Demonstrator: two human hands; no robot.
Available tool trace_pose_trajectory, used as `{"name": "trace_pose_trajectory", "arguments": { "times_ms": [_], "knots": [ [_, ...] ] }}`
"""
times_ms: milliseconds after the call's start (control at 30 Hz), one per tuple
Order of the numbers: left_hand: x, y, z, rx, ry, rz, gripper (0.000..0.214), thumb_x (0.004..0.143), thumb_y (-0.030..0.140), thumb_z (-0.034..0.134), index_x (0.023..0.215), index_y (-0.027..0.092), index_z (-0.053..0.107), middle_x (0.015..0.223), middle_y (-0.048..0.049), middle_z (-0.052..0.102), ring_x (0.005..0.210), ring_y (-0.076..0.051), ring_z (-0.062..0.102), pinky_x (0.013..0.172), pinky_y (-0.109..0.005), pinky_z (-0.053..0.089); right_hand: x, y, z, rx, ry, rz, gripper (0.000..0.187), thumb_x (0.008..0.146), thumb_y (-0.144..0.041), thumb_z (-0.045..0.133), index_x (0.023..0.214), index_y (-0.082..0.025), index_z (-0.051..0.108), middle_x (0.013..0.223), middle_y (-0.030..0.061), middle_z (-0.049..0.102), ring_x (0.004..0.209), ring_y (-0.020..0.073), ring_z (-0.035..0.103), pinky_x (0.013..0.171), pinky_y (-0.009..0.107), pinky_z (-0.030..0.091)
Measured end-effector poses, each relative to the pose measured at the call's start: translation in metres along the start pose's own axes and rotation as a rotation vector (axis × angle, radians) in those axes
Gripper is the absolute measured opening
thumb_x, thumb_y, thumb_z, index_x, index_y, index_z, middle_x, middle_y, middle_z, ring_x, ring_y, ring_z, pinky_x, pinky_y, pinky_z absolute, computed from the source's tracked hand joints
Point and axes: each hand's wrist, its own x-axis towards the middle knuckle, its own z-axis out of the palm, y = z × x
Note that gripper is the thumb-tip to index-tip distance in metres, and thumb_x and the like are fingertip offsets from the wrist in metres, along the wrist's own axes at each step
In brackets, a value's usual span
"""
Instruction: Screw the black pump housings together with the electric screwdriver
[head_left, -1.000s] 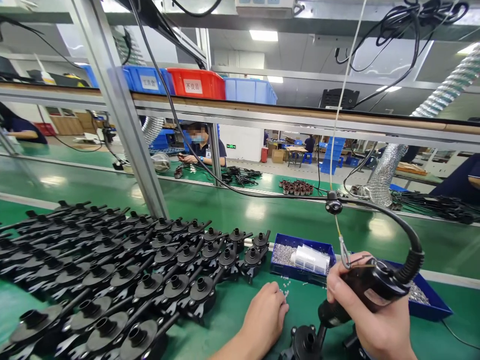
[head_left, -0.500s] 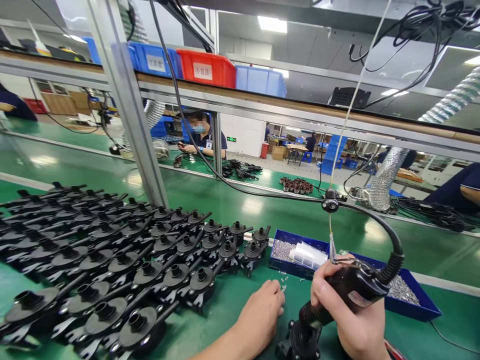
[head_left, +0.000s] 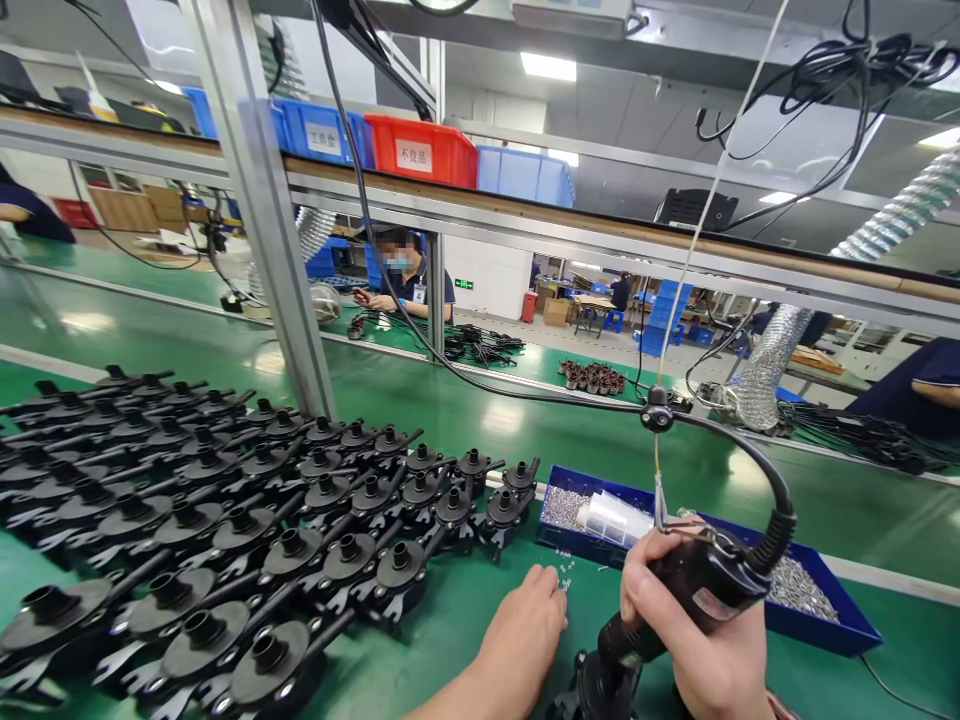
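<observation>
My right hand (head_left: 709, 640) is wrapped around a black electric screwdriver (head_left: 694, 590), which hangs from a cord and tilts down to the left. Its lower end meets a black round plastic housing (head_left: 589, 690) at the bottom edge, partly out of frame. Beside it, my left hand (head_left: 517, 640) rests low over the green table with its fingers curled together. Whatever those fingers may hold is hidden. Just beyond the fingertips lie several tiny metal pieces, perhaps nuts (head_left: 564, 570).
Rows of black plastic housings (head_left: 292, 550) with spouts cover the left. Behind my hands, a blue tray (head_left: 847, 625) holds small metal hardware and a clear roll-like bag (head_left: 615, 518). A metal post (head_left: 259, 220) and shelf with bins stand ahead; a person (head_left: 412, 280) sits across.
The view has shifted slightly. Both hands stay in nearly the same places, and the screwdriver remains on the housing with a very slight move left.
</observation>
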Motion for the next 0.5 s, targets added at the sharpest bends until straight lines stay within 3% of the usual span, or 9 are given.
{"name": "trace_pose_trajectory", "arguments": {
  "times_ms": [67, 133, 267, 400, 500],
  "knots": [
    [-0.006, 0.001, -0.001, -0.083, 0.049, 0.007, 0.024, 0.098, 0.007, 0.047, 0.102, 0.015, 0.069, 0.112, -0.0142, 0.071, 0.111, -0.031, 0.064, 0.097, -0.041, 0.048, -0.001, 0.001, 0.001, 0.020, 0.003, 0.009, 0.026, 0.092, -0.040, 0.086, 0.093, -0.023, 0.066, 0.074, 0.0011, 0.068, 0.055, 0.0159, 0.063, 0.053, 0.028, 0.052],
    [-0.014, 0.001, -0.005, -0.298, 0.041, -0.010, 0.016, 0.098, 0.010, 0.051, 0.095, 0.019, 0.064, 0.098, -0.0068, 0.069, 0.094, -0.024, 0.062, 0.085, -0.035, 0.046, -0.001, 0.003, 0.001, 0.019, 0.002, 0.023, 0.026, 0.092, -0.040, 0.086, 0.094, -0.023, 0.066, 0.075, 0.0011, 0.069, 0.056, 0.0155, 0.063, 0.055, 0.028, 0.052],
    [-0.021, 0.002, -0.013, -0.699, -0.164, -0.176, 0.018, 0.095, 0.017, 0.055, 0.078, 0.022, 0.051, 0.073, 0.0043, 0.052, 0.072, -0.015, 0.045, 0.067, -0.030, 0.033, -0.001, 0.006, 0.001, -0.012, -0.017, 0.049, 0.028, 0.091, -0.043, 0.086, 0.092, -0.022, 0.068, 0.074, 0.0002, 0.067, 0.057, 0.0149, 0.063, 0.057, 0.027, 0.053],
    [-0.015, 0.009, -0.011, -0.926, -0.279, -0.294, 0.019, 0.082, 0.015, 0.056, 0.066, 0.022, 0.048, 0.060, 0.0070, 0.040, 0.059, -0.012, 0.033, 0.060, -0.030, 0.026, 0.000, 0.007, -0.001, -0.040, -0.041, 0.047, 0.026, 0.092, -0.043, 0.085, 0.091, -0.021, 0.070, 0.074, 0.0011, 0.067, 0.058, 0.0159, 0.063, 0.058, 0.028, 0.053],
    [-0.011, 0.009, -0.009, -1.066, -0.335, -0.367, 0.014, 0.076, 0.024, 0.054, 0.063, 0.023, 0.048, 0.054, 0.0070, 0.042, 0.048, -0.011, 0.032, 0.053, -0.030, 0.024, 0.000, 0.007, -0.002, -0.061, -0.068, 0.053, 0.027, 0.094, -0.044, 0.083, 0.089, -0.021, 0.070, 0.075, 0.0020, 0.067, 0.059, 0.0163, 0.063, 0.058, 0.029, 0.052]
  ]
}}
